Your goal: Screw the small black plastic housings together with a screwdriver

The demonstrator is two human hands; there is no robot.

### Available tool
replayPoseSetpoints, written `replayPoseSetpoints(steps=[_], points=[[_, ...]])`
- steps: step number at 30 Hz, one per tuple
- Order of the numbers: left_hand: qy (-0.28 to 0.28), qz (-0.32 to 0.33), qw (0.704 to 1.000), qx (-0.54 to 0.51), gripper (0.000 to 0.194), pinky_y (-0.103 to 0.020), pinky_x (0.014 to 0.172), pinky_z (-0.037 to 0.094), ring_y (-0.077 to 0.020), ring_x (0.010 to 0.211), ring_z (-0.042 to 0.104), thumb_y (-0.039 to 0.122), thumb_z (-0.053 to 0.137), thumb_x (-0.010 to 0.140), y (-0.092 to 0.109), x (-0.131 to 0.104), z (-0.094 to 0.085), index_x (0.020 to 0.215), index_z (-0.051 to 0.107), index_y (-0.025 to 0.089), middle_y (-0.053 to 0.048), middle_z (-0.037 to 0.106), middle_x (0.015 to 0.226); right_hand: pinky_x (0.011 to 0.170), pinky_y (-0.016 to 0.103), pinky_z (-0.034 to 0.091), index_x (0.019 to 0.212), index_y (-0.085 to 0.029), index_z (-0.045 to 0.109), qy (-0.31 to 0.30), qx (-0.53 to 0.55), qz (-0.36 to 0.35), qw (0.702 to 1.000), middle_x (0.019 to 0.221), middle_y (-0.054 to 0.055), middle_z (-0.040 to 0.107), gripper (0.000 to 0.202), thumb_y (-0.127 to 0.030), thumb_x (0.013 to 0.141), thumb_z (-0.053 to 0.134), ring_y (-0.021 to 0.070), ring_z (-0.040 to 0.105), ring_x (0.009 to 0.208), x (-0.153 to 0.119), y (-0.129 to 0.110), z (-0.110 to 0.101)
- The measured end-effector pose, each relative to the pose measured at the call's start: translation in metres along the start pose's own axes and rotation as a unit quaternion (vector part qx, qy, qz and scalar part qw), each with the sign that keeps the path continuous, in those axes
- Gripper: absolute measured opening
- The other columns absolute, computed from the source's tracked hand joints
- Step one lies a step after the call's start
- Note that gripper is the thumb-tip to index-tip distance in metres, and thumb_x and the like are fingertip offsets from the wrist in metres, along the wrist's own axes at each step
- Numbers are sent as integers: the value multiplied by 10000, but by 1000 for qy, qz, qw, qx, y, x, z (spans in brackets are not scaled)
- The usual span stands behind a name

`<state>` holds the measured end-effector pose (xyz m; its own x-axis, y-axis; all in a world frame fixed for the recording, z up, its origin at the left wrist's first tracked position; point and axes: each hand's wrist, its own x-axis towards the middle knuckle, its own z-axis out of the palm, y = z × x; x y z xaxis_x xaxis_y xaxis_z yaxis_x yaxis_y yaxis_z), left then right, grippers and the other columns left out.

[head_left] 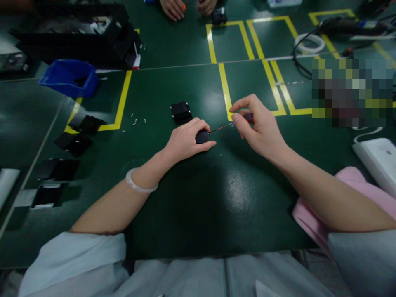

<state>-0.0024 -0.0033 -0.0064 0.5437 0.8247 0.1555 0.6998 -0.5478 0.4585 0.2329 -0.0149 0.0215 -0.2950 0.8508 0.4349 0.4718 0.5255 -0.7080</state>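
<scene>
My left hand (189,140) is closed around a small black block-shaped part (202,136) and rests on the green tabletop. In my right hand (255,126) is a screwdriver (248,117), gripped by its handle. Its thin shaft points left, and the tip meets the right end of the black part. Just beyond my left hand sits another black box-like part (181,111) with shiny points at its corners. Several small screws (135,122) lie scattered to the left of it.
Several black parts (58,170) stand along the left side, near a blue bin (70,78). Black trays (83,37) are stacked behind it. A co-worker's hands (173,8) appear at the far edge. Pink cloth (349,194) and a white device (378,159) lie on the right.
</scene>
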Motion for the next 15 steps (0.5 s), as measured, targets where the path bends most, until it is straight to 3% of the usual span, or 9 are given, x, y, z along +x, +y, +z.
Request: replayPoseSetpoints(steps=[3, 9, 15], points=[[-2, -1, 1000, -1, 406, -336, 833, 476, -228, 984, 638, 577, 626, 889, 1, 0, 0, 1051, 624, 204, -58, 670, 1104, 593, 307, 414, 954, -246, 538, -1, -2, 1, 1000, 702, -50, 538, 130, -364, 999, 507, 105, 542, 565, 0, 1, 0], [-1, -3, 1000, -1, 399, -331, 820, 473, -226, 982, 636, 572, 625, 890, 0, 0, 0, 1053, 624, 208, -55, 671, 1105, 612, 313, 445, 1082, -248, 519, 0, -8, -4, 1000, 721, -53, 547, 119, -281, 972, 493, 112, 551, 577, 0, -1, 0], [-2, 0, 1000, 2, 403, -333, 813, 474, -228, 978, 637, 570, 623, 892, 0, 0, 0, 1050, 623, 199, -62, 666, 1097, 601, 312, 409, 958, -241, 543, -5, -5, 7, 1000, 672, -52, 536, 140, -363, 1006, 494, 110, 549, 570, 0, -1, -1]])
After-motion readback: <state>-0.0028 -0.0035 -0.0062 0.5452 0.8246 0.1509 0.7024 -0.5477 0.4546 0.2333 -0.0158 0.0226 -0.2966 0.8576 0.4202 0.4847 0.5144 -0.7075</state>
